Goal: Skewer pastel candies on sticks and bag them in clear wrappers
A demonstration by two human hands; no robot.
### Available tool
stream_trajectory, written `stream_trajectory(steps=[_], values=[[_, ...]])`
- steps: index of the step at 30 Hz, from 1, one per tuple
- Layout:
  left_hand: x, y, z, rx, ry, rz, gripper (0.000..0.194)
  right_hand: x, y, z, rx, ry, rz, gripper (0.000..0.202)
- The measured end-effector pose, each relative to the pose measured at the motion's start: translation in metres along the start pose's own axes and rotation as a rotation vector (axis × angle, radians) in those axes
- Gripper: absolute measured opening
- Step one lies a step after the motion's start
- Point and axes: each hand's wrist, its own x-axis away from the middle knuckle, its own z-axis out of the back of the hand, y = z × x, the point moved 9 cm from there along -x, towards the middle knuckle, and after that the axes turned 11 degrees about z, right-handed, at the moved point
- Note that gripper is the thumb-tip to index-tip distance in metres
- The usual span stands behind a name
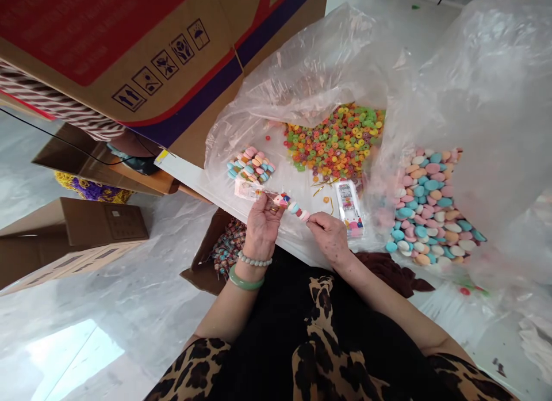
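Between my two hands runs a short string of pink, white and blue candies (297, 210). My left hand (264, 220) pinches its left end, where a small clear wrapper with a colourful print shows. With closed fingers my right hand (330, 235) grips the pink candy end. A small pile of pastel candies (251, 165) lies just beyond my left hand, with a pale printed packet (247, 190) at its near side. Beyond my right hand are a printed clear packet (350, 208) and thin gold ties (325, 187).
Ring candies (338, 139) and larger pastel candies (435, 208) lie on plastic sheeting (319, 61). A big cardboard box (172, 44) stands at the back left. Below the table's left edge, an open box (204, 266) holds strung candies. Another person's foot (140, 164) shows at the left.
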Motion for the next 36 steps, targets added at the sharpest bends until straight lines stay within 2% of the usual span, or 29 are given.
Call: stream_trajectory(steps=[3, 7, 9, 11, 13, 15, 19, 22, 25, 27, 29, 32, 34, 36], values=[[0.003, 0.0, -0.002, -0.081, -0.019, -0.074, 0.016, 0.001, -0.004, 0.001, 0.094, -0.001, 0.065, 0.021], [0.013, 0.009, -0.013, -0.238, -0.094, -0.237, 0.024, 0.003, -0.012, 0.006, 0.288, 0.007, 0.195, 0.026], [0.014, 0.011, -0.017, -0.267, -0.125, -0.239, 0.024, 0.004, -0.015, 0.009, 0.383, -0.002, 0.235, 0.029], [0.011, 0.008, -0.02, -0.309, -0.165, -0.182, 0.024, 0.004, -0.014, 0.012, 0.364, 0.0, 0.229, 0.028], [0.007, 0.006, -0.022, -0.362, -0.193, -0.137, 0.025, 0.002, -0.01, 0.013, 0.19, -0.005, 0.17, 0.024], [0.005, 0.005, -0.023, -0.397, -0.219, -0.13, 0.023, -0.001, 0.0, 0.007, -0.085, -0.058, 0.038, 0.018], [0.006, -0.003, -0.027, -0.442, -0.27, -0.088, 0.027, 0.007, 0.022, -0.026, -0.714, -0.232, -0.398, 0.016], [0.009, -0.012, -0.029, -0.5, -0.271, -0.05, 0.029, 0.019, 0.018, -0.05, -1.075, -0.391, -0.615, 0.022], [0.011, -0.02, -0.028, -0.525, -0.268, -0.014, 0.033, 0.027, 0.012, -0.062, -1.246, -0.502, -0.701, 0.024], [0.009, -0.022, -0.025, -0.508, -0.238, -0.001, 0.034, 0.027, 0.017, -0.062, -1.197, -0.451, -0.698, 0.023], [0.007, -0.02, -0.02, -0.485, -0.206, -0.001, 0.034, 0.019, 0.028, -0.051, -0.995, -0.309, -0.607, 0.02], [0.003, -0.011, -0.013, -0.459, -0.146, -0.058, 0.031, 0.003, 0.03, -0.018, -0.487, -0.102, -0.321, 0.014], [0.003, -0.004, -0.01, -0.453, -0.103, -0.106, 0.03, -0.003, 0.018, -0.005, -0.195, -0.073, -0.142, 0.017], [0.004, -0.002, -0.01, -0.47, -0.088, -0.113, 0.032, -0.005, 0.008, -0.001, 0.002, -0.086, -0.004, 0.022]])
